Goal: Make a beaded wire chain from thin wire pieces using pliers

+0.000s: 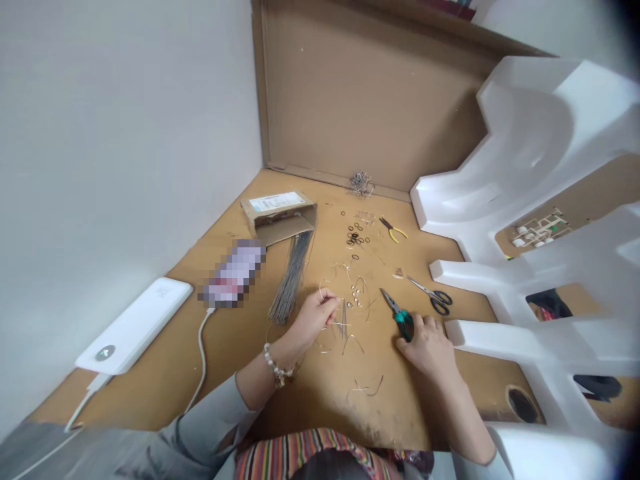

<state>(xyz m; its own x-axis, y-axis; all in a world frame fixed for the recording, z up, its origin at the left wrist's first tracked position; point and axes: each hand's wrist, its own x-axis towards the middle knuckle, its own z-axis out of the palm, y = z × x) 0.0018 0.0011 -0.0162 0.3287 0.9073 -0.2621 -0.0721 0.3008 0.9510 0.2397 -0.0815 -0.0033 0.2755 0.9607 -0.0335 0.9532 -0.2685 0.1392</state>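
My left hand is closed in a pinch over the middle of the table, with a thin curved wire coming out of the fingertips. My right hand has its thumb and fingers around the teal-and-black handles of the long-nose pliers, whose jaws point away to the upper left. Between the hands lie small shiny rings and loose bits of wire. A bundle of straight grey wires lies left of my left hand, its far end by the opening of a small cardboard box.
Black-handled scissors and yellow-handled pliers lie farther back, near dark rings and a wire tangle. White foam packing borders the right side. A phone and white power bank with cables lie left.
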